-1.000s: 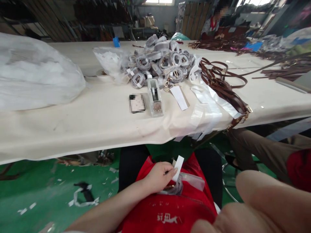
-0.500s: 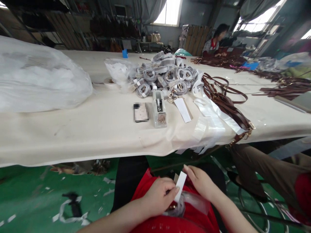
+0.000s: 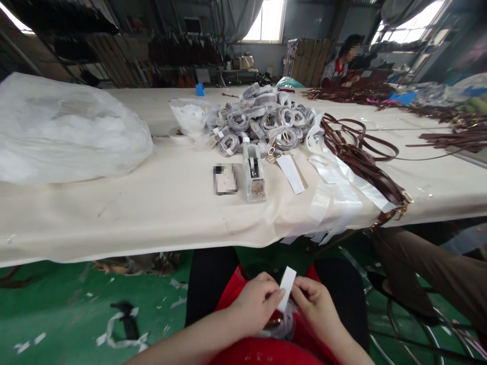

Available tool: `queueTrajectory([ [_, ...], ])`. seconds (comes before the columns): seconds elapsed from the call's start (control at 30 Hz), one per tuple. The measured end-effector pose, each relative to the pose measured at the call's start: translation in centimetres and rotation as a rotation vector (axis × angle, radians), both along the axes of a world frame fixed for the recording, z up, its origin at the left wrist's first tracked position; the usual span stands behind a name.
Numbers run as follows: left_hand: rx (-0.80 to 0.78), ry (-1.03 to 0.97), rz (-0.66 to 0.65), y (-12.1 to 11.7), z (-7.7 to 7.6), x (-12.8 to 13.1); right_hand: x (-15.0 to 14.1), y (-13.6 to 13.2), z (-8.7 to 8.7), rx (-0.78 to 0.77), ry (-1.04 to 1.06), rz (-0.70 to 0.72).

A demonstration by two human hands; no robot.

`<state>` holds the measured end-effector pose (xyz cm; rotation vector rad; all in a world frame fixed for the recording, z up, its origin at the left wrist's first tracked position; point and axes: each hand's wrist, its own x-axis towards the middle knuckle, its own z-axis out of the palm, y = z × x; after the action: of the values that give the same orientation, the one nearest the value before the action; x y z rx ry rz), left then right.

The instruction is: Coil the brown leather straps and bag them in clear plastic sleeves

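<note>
Low over my lap, my left hand (image 3: pixel 259 303) is closed, its thumb pressing a white paper strip (image 3: pixel 288 285) against a plastic-wrapped coiled strap (image 3: pixel 285 327). A bit of gold-coloured metal shows on the coil under that hand. My right hand (image 3: pixel 315 306) is at the strip's right edge, thumb and fingers pinched together. What lies between those fingertips is too small to tell. On the table ahead stands a clear tape dispenser (image 3: pixel 254 175). To its right lie white paper strips (image 3: pixel 291 173).
Many wrapped strap coils (image 3: pixel 262 114) are heaped behind the dispenser. A large plastic bag (image 3: pixel 68 132) fills the table's left side. Brown straps (image 3: pixel 365 167) and white film strips (image 3: pixel 338 177) lie to the right. A co-worker (image 3: pixel 340 66) sits far off; another person's leg (image 3: pixel 407 274) is at right.
My right hand has come down and in, close beside the white strip. Clear film that spread to the right of the coil no longer shows there. The view has shifted slightly.
</note>
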<state>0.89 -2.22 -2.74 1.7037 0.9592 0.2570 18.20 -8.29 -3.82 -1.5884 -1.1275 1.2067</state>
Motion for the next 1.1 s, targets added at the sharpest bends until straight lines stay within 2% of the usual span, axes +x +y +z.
queueTrajectory([
  [0.1,-0.145,0.043,0.031,0.0,-0.6,0.6,0.2,0.1,0.7,-0.026,-0.002,0.046],
  [0.2,-0.242,0.016,0.157,-0.6,-0.6,1.0,0.9,0.3,1.5,-0.063,-0.026,0.148],
  [0.3,-0.303,-0.047,0.236,-1.3,-0.5,1.2,1.5,0.2,2.4,-0.012,-0.092,0.257],
  [0.37,-0.247,-0.093,0.273,-1.6,-0.4,1.2,1.7,0.0,2.6,0.021,-0.113,0.294],
  [0.43,-0.148,-0.092,0.281,-1.7,-0.3,1.2,1.7,0.0,2.3,0.009,-0.121,0.271],
  [0.53,-0.064,-0.026,0.234,-1.8,0.0,1.1,1.8,0.1,1.2,-0.070,-0.057,0.217],
  [0.63,-0.016,0.014,0.207,-1.8,0.3,0.9,2.1,0.4,0.3,-0.170,0.044,0.244],
  [0.87,-0.004,0.081,0.184,-1.8,1.2,0.8,2.4,1.3,0.6,-0.247,0.083,0.319],
  [1.1,-0.018,0.065,0.148,-2.1,0.9,0.4,2.6,2.1,0.5,-0.289,0.071,0.422],
])
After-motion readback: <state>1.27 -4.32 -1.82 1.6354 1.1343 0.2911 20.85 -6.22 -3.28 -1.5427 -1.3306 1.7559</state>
